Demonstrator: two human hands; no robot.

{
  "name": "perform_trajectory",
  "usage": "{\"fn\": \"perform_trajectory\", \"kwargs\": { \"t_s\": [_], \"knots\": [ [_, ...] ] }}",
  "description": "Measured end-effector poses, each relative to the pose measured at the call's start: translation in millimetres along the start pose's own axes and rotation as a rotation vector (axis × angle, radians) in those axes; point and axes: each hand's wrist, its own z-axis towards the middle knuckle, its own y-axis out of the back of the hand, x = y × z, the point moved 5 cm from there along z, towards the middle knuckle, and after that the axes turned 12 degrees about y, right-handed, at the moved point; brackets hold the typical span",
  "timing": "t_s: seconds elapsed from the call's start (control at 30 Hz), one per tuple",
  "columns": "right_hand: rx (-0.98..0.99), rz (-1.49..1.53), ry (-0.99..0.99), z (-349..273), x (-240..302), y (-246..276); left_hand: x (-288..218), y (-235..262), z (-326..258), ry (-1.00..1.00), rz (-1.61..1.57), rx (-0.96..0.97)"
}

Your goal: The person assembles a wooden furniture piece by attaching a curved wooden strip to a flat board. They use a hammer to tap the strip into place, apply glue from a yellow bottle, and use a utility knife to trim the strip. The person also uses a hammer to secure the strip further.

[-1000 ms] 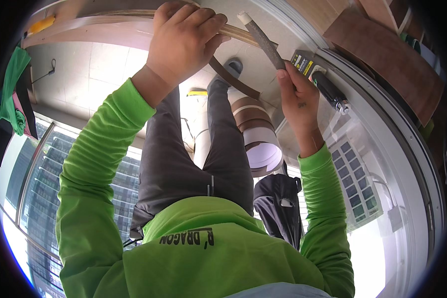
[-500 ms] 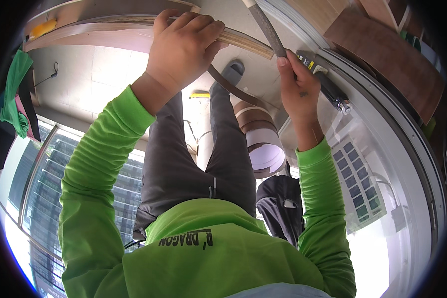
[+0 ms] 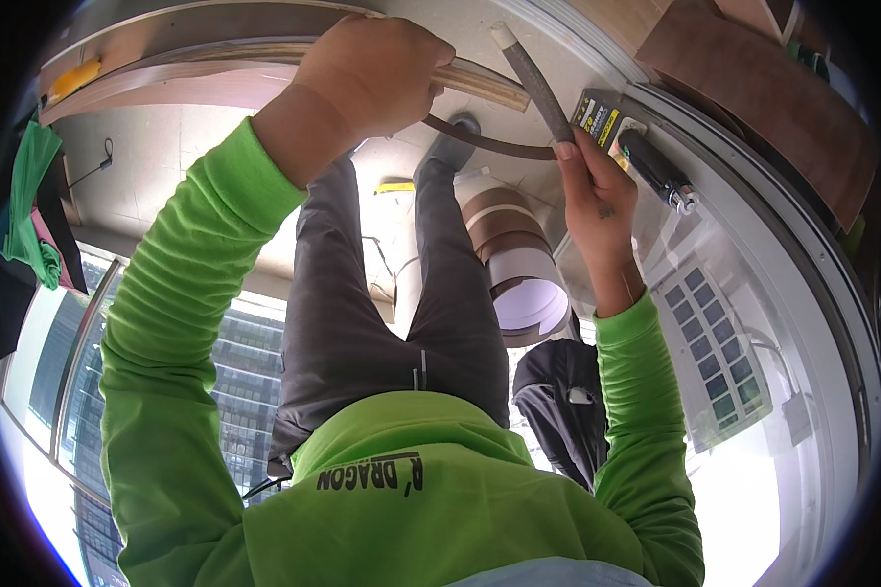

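Your left hand (image 3: 377, 73) is closed in a fist over the edge of a long wooden board (image 3: 264, 54), which is pale, layered at its end like plywood, and looks bent only because of the lens. Your right hand (image 3: 592, 186) is clamped around a slim, dark grey strip (image 3: 533, 73) with a pale tip; the fingers wrap its lower part and the strip rises up from the hand at a slant. Between your two hands, just under the board, a thin brown band (image 3: 489, 147) curves like a ribbon toward your right hand. Below your right hand stands a roll of brown edge tape (image 3: 519, 259), smooth, with a white inner face. Just beside your right hand, on its outer side, lies a black tool with a metal tip (image 3: 656, 166) and a yellow and black device (image 3: 597, 115). Both sleeves are bright green, soft fabric.
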Motion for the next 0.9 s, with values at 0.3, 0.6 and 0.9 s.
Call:
{"fn": "perform_trajectory", "kwargs": {
  "t_s": [0.3,0.6,0.9],
  "knots": [
    [0.128,-0.091,0.006,-13.5,-2.8,18.4,2.1,-1.6,8.3,-0.03,-0.028,0.051],
    [0.143,-0.062,0.003,-6.0,-5.6,6.5,4.0,-3.2,1.9,-0.019,-0.059,0.037],
    [0.152,-0.03,0.003,4.9,-6.1,-2.0,2.4,-3.9,3.2,0.0,-0.043,0.013]
  ]
}}
